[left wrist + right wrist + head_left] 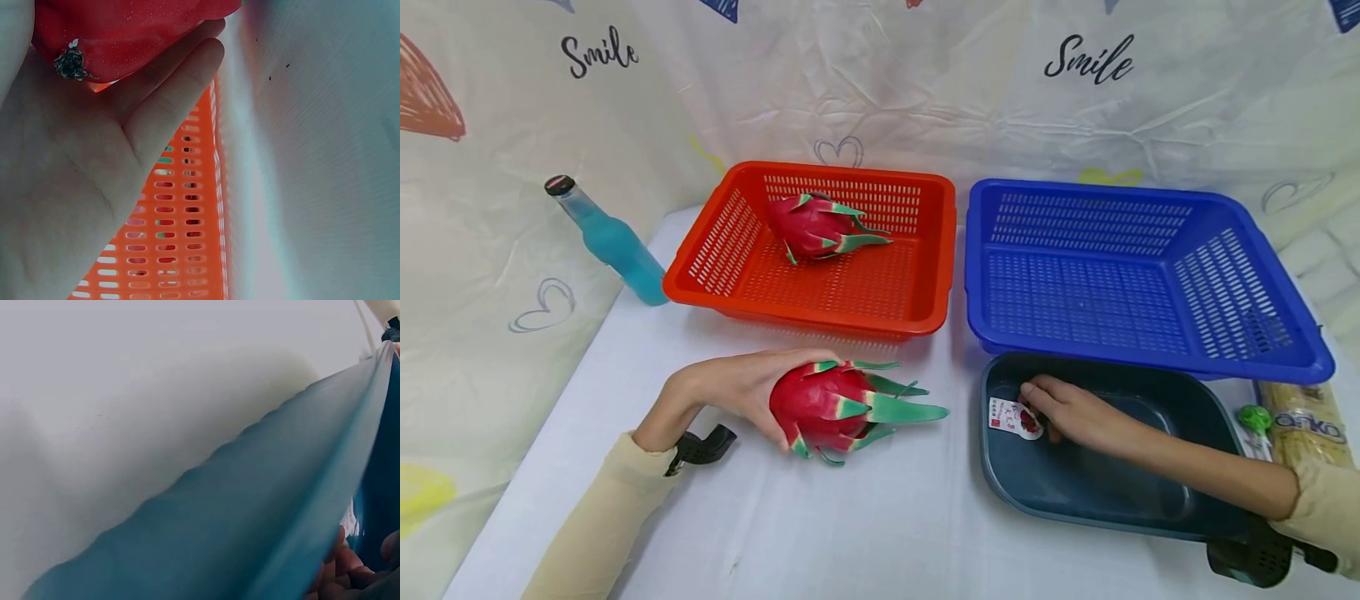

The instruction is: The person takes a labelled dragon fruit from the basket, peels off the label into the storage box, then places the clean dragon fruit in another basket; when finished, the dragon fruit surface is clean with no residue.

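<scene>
A red dragon fruit (827, 406) with green leaf tips lies on the white table before the red basket, gripped from its left end by my left hand (748, 392). In the left wrist view, fingers curve under the dragon fruit (131, 37) beside its dark stem scar. Inside the dark teal basin (1097, 492), my right hand (1078, 417) pinches the edge of a small white packet or label (1006, 416) with a red picture. Its exact kind is unclear. The right wrist view shows mostly the basin's outer wall (219, 519), with the fingers partly hidden behind it.
Another dragon fruit (816, 227) lies in the red basket (820, 321). The blue basket (1075, 329) stands behind the basin. A bottle of blue liquid (617, 246) stands at the left. At the right lie a green-topped item (1255, 419) and a yellowish bag (1307, 421).
</scene>
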`<state>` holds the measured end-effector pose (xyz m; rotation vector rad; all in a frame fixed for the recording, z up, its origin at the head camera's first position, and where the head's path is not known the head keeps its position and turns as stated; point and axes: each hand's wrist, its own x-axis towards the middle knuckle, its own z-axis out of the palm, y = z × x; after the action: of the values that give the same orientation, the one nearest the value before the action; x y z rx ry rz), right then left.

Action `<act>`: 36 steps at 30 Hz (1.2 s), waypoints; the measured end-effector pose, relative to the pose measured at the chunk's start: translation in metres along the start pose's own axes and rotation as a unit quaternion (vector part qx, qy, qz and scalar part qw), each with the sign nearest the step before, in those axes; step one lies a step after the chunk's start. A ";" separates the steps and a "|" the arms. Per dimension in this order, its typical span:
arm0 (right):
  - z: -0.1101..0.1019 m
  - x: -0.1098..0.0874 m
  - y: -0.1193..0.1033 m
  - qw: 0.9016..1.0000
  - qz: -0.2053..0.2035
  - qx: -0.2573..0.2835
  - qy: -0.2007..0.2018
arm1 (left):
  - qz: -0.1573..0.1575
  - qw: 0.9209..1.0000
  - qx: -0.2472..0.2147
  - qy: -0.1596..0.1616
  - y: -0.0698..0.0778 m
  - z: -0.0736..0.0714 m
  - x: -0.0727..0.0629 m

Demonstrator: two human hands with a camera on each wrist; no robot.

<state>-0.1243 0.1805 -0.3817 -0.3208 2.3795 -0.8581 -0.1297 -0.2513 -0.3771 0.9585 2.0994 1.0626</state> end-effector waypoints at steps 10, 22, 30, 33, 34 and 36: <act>-0.002 -0.007 0.001 1.000 -0.024 -0.002 -0.014 | 0.004 1.000 -0.011 -0.005 -0.001 -0.001 0.001; -0.007 -0.007 -0.004 0.996 -0.001 0.036 -0.079 | 0.008 1.000 -0.027 -0.008 0.000 0.000 0.001; -0.008 -0.015 -0.005 0.997 -0.024 -0.009 -0.070 | 0.003 1.000 -0.024 -0.006 0.000 0.000 0.002; -0.008 -0.021 -0.005 0.995 -0.047 -0.069 -0.051 | 0.005 1.000 -0.023 -0.007 0.000 0.000 0.002; -0.007 -0.022 -0.005 0.994 -0.050 -0.087 -0.044 | 0.005 1.000 -0.023 -0.007 0.000 0.000 0.002; -0.005 -0.025 -0.005 0.991 -0.058 -0.118 -0.033 | 0.005 1.000 -0.024 -0.008 -0.001 0.000 0.001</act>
<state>-0.1072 0.1894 -0.3641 -0.5777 2.4225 -0.6062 -0.1308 -0.2504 -0.3777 0.9523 2.0501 1.1012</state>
